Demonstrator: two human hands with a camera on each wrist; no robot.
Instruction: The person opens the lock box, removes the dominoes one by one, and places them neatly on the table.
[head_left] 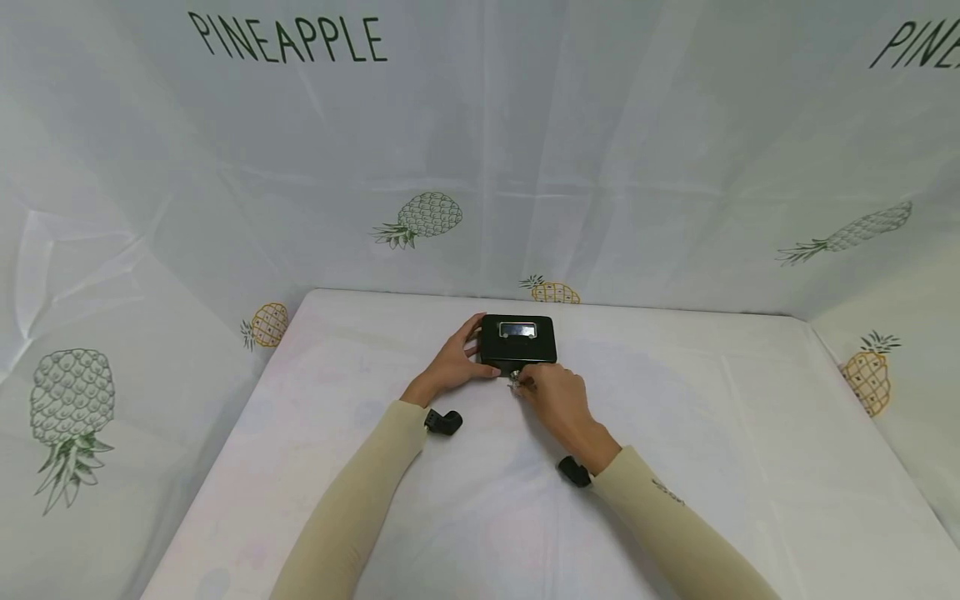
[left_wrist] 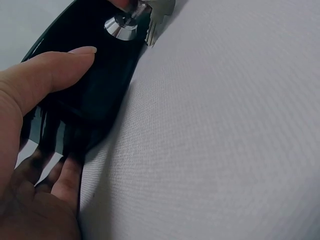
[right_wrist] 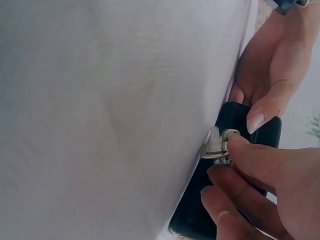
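Note:
A small black cash box (head_left: pixel 491 343) with a silver handle plate (head_left: pixel 517 330) on its lid stands on the white-covered table, lid down. My left hand (head_left: pixel 454 363) holds it at the left end; in the left wrist view the thumb (left_wrist: pixel 65 70) presses the front face and the other fingers lie along the side. At the front, my right hand (head_left: pixel 558 398) pinches a key at the round silver lock (left_wrist: pixel 120 30). Another key (left_wrist: pixel 159 17) hangs beside the lock. In the right wrist view the keys (right_wrist: pixel 214 148) show at my thumb tip; the pinched key's blade is hidden.
White cloth printed with pineapples (head_left: pixel 431 215) hangs behind the table (head_left: pixel 675 433) and at both sides. The box is near the table's back edge. A black wrist camera (head_left: pixel 444 422) sits on the left wrist, another (head_left: pixel 574 472) on the right.

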